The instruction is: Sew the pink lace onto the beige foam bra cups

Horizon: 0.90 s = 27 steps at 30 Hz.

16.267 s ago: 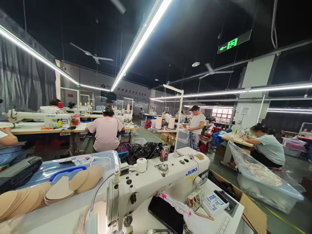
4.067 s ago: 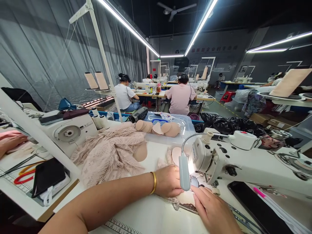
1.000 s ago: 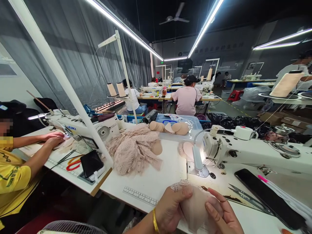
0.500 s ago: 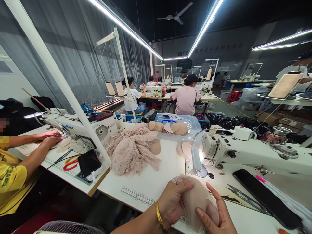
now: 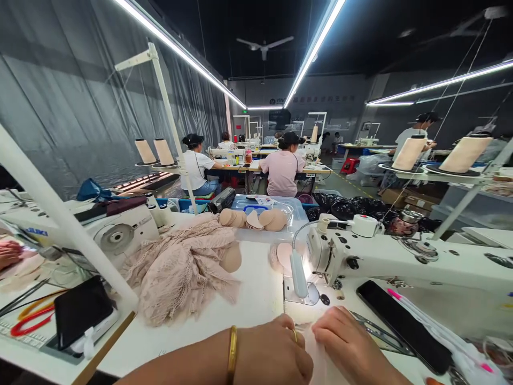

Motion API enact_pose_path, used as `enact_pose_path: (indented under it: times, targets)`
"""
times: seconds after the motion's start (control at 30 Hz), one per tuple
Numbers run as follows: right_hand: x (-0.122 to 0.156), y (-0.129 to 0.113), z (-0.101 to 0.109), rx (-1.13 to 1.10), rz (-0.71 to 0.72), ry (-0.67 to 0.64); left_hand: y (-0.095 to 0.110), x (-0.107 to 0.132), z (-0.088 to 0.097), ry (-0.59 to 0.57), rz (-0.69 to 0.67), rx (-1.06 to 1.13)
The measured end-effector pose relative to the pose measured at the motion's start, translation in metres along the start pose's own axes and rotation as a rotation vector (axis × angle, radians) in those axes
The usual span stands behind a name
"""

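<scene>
My left hand (image 5: 272, 350), with a gold bangle at its wrist, is closed at the table's front edge with its fingers curled down. Its fingertips grip a sheer beige fabric piece (image 5: 318, 355). From the other side, my right hand (image 5: 347, 342) pinches the same fabric, fingers pressed together. Much of the fabric is hidden under both hands. Just beyond them stands the white sewing machine (image 5: 332, 256), its lamp lit over the needle plate (image 5: 298, 289). A pale round pad (image 5: 284, 254) lies behind the lamp.
A heap of beige lace (image 5: 180, 272) lies on the left, with stacked round pads (image 5: 272, 219) beyond it on a clear plastic box lid. To the right are metal scissors (image 5: 380, 334), a black phone (image 5: 404, 323) and pink-tipped pens (image 5: 436, 326). A co-worker's hand (image 5: 8, 251) shows at far left.
My view has turned right and the hands have come down to the table. The fabric, held up and spread between them before, is now low on the tabletop, with my left hand turned palm down.
</scene>
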State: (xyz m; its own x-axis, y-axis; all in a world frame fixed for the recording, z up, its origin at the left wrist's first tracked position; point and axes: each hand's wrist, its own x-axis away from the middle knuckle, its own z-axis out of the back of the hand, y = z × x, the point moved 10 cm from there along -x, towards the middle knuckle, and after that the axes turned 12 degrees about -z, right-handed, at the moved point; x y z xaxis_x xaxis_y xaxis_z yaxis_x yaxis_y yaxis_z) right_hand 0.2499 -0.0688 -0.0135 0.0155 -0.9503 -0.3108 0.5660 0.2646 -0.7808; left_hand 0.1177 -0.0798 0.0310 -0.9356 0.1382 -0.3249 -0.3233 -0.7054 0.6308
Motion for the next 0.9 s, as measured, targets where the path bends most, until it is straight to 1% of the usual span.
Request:
enact_pose_path:
  times: [0.03,0.1,0.17,0.23,0.3,0.4,0.43,0.53,0.63,0.7,0.83,0.9]
  targets:
    - [-0.008,-0.008,-0.008,0.261,0.160,-0.081,-0.016,-0.002,0.000,-0.024,0.000,-0.138]
    - [-0.024,-0.004,-0.013,0.450,0.268,-0.135,-0.048,-0.007,-0.001,-0.069,0.014,-0.305]
    - [-0.034,0.005,-0.015,0.468,0.273,-0.140,-0.072,-0.009,-0.001,-0.107,0.012,-0.347]
    - [-0.034,0.015,-0.018,0.492,0.271,-0.143,-0.085,-0.009,0.001,-0.122,-0.002,-0.333]
    - [-0.027,0.026,-0.018,0.530,0.272,-0.140,-0.088,-0.007,0.004,-0.111,-0.003,-0.323]
    - [-0.018,0.035,-0.015,0.602,0.274,-0.158,-0.082,-0.006,0.008,-0.086,0.002,-0.342]
    - [-0.017,0.036,-0.014,0.615,0.270,-0.167,-0.079,-0.006,0.008,-0.095,0.007,-0.354]
    - [-0.020,0.032,-0.009,0.615,0.266,-0.178,-0.073,-0.008,0.006,-0.188,0.042,-0.393]
    - [-0.023,0.024,-0.007,0.649,0.315,-0.156,-0.073,-0.010,0.006,-0.260,0.086,-0.402]
    - [-0.024,0.026,-0.006,0.705,0.322,-0.136,-0.075,-0.012,0.008,-0.258,0.089,-0.391]
    - [-0.024,0.042,-0.006,0.774,0.261,-0.116,-0.077,-0.014,0.012,-0.217,0.060,-0.393]
    - [-0.024,0.049,-0.007,0.791,0.234,-0.087,-0.079,-0.013,0.014,-0.200,0.052,-0.402]
